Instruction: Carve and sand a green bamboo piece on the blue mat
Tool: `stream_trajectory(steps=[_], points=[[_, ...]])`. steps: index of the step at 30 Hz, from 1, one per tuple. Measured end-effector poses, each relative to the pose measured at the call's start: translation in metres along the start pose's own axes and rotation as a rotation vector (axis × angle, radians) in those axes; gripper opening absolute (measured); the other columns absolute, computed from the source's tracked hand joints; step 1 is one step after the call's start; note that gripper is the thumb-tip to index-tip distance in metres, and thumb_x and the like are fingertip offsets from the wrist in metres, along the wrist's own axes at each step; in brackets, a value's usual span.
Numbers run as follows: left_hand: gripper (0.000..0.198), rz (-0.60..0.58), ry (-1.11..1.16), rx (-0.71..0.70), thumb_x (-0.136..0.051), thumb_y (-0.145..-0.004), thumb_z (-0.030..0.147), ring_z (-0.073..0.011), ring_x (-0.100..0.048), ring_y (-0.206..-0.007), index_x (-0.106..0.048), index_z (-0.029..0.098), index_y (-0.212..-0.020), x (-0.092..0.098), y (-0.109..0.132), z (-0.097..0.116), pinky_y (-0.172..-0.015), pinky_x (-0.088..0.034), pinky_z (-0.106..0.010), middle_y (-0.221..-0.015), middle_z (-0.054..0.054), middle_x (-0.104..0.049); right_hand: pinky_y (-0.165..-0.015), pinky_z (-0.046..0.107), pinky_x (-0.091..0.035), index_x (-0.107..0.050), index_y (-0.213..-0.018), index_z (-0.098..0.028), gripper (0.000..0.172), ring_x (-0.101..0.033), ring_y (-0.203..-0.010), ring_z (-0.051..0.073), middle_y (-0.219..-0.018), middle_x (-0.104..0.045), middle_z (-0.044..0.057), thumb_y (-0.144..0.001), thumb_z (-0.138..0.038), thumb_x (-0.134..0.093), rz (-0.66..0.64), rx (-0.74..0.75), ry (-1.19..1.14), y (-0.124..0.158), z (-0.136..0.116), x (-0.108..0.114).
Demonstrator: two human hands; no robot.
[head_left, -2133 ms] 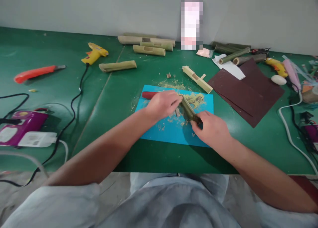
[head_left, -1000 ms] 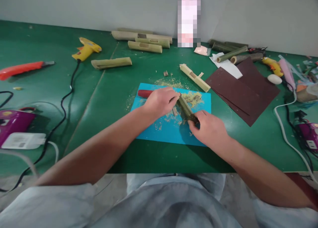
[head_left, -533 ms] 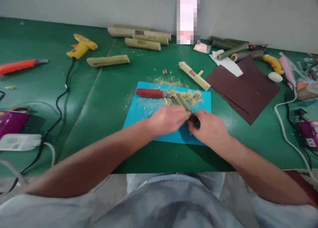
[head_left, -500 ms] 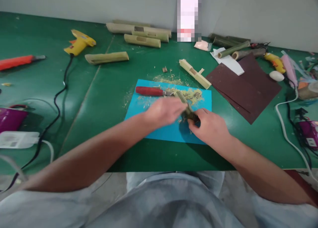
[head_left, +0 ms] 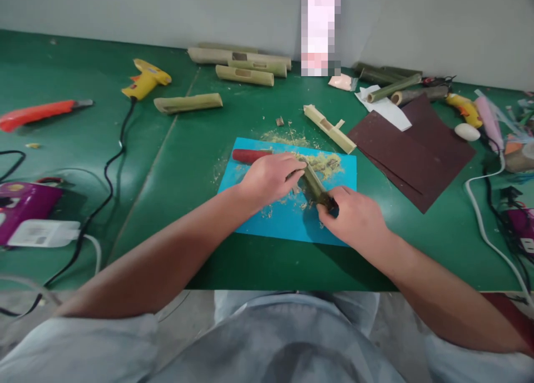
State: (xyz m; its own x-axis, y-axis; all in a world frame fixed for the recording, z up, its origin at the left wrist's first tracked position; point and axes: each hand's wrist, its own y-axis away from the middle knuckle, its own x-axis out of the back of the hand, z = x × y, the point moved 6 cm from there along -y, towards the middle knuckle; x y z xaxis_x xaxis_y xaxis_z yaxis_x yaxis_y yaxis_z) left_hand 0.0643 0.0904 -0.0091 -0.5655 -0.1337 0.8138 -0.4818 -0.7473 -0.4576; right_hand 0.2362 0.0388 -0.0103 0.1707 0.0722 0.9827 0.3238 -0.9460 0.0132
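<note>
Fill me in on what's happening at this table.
A person's right hand grips the near end of a bamboo piece over a blue sheet. The left hand is at its far end; whether those fingers pinch anything is unclear. A red-handled tool lies on the sheet, partly hidden by the left hand, with pale shavings scattered about.

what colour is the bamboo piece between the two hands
The bamboo piece is dull green, best seen in the head view.

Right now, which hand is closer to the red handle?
Left. The left hand partly hides the red handle; the right hand is farther right, holding the near end of the bamboo.
</note>
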Motion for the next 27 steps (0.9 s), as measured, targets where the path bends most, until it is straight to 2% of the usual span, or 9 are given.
stream_trajectory(steps=[3,5,8,11,15,18,22,25,27], points=[[0.019,0.018,0.037,0.037,-0.056,-0.095,0.025,-0.0205,-0.071,-0.093,-0.072,0.018,-0.102,0.003,0.001,0.000,-0.083,-0.057,-0.032,-0.100,-0.007,-0.076,-0.055,0.032,-0.027,-0.062,-0.084,-0.020,0.022,-0.059,-0.067,0.017,-0.086,-0.068,0.005,-0.090,-0.039,-0.053,0.017,-0.003,-0.008,0.000,0.000,0.001],[0.018,0.037,0.105,0.111,-0.058,-0.094,0.025,-0.0189,-0.071,-0.089,-0.073,0.018,-0.099,0.005,0.002,-0.001,-0.080,-0.056,-0.030,-0.096,-0.006,-0.076,-0.055,0.032,-0.026,-0.061,-0.083,-0.020,0.021,-0.059,-0.067,0.016,-0.085,-0.067,0.004,-0.089,-0.039,-0.054,0.030,-0.001,-0.017,0.000,0.000,0.002],[0.016,0.079,0.293,0.301,-0.061,-0.092,0.027,-0.0146,-0.068,-0.073,-0.074,0.017,-0.092,0.008,0.004,-0.006,-0.067,-0.054,-0.025,-0.084,-0.004,-0.075,-0.055,0.032,-0.025,-0.060,-0.083,-0.020,0.020,-0.058,-0.067,0.016,-0.085,-0.067,0.003,-0.089,-0.039,-0.055,0.033,0.001,-0.024,0.000,0.000,0.001],[0.018,0.069,0.533,0.512,-0.062,-0.090,0.030,-0.0099,-0.058,-0.053,-0.073,0.016,-0.089,0.005,0.008,-0.009,-0.050,-0.047,-0.020,-0.066,-0.001,-0.069,-0.055,0.032,-0.023,-0.060,-0.082,-0.020,0.020,-0.057,-0.067,0.016,-0.084,-0.067,0.003,-0.089,-0.038,-0.055,0.019,-0.006,-0.026,-0.001,0.000,0.001],[0.014,0.105,0.726,0.677,-0.064,-0.087,0.028,-0.0076,-0.052,-0.044,-0.071,0.015,-0.086,0.004,0.010,-0.012,-0.042,-0.044,-0.018,-0.059,0.000,-0.066,-0.055,0.032,-0.023,-0.060,-0.084,-0.020,0.020,-0.057,-0.066,0.016,-0.085,-0.067,0.003,-0.089,-0.038,-0.055,0.011,-0.012,-0.037,-0.002,0.000,0.000],[0.013,0.115,0.780,0.707,-0.064,-0.086,0.026,-0.0076,-0.051,-0.042,-0.070,0.015,-0.088,0.003,0.009,-0.012,-0.040,-0.042,-0.018,-0.059,0.000,-0.066,-0.056,0.032,-0.023,-0.060,-0.084,-0.019,0.020,-0.057,-0.067,0.015,-0.085,-0.067,0.004,-0.089,-0.038,-0.055,0.018,-0.010,-0.042,-0.002,0.001,0.000],[0.017,0.049,0.782,0.674,-0.062,-0.088,0.024,-0.0080,-0.051,-0.040,-0.069,0.015,-0.101,-0.004,0.008,-0.007,-0.040,-0.042,-0.019,-0.055,0.001,-0.065,-0.056,0.032,-0.023,-0.059,-0.082,-0.019,0.019,-0.057,-0.067,0.015,-0.084,-0.067,0.003,-0.088,-0.037,-0.055,0.028,0.003,-0.054,0.000,0.001,0.000],[0.018,0.043,0.700,0.619,-0.061,-0.089,0.025,-0.0087,-0.054,-0.044,-0.070,0.015,-0.102,-0.006,0.009,-0.007,-0.044,-0.044,-0.019,-0.058,0.000,-0.066,-0.056,0.032,-0.022,-0.059,-0.082,-0.019,0.020,-0.056,-0.066,0.015,-0.084,-0.066,0.003,-0.088,-0.038,-0.055,0.030,0.000,-0.057,0.000,0.002,0.000],[0.017,0.063,0.582,0.544,-0.064,-0.088,0.027,-0.0103,-0.060,-0.054,-0.072,0.016,-0.098,-0.003,0.009,-0.008,-0.051,-0.048,-0.021,-0.070,-0.002,-0.071,-0.055,0.032,-0.022,-0.059,-0.082,-0.020,0.020,-0.056,-0.066,0.015,-0.084,-0.066,0.003,-0.088,-0.038,-0.055,0.025,-0.004,-0.057,0.000,0.002,0.000]])
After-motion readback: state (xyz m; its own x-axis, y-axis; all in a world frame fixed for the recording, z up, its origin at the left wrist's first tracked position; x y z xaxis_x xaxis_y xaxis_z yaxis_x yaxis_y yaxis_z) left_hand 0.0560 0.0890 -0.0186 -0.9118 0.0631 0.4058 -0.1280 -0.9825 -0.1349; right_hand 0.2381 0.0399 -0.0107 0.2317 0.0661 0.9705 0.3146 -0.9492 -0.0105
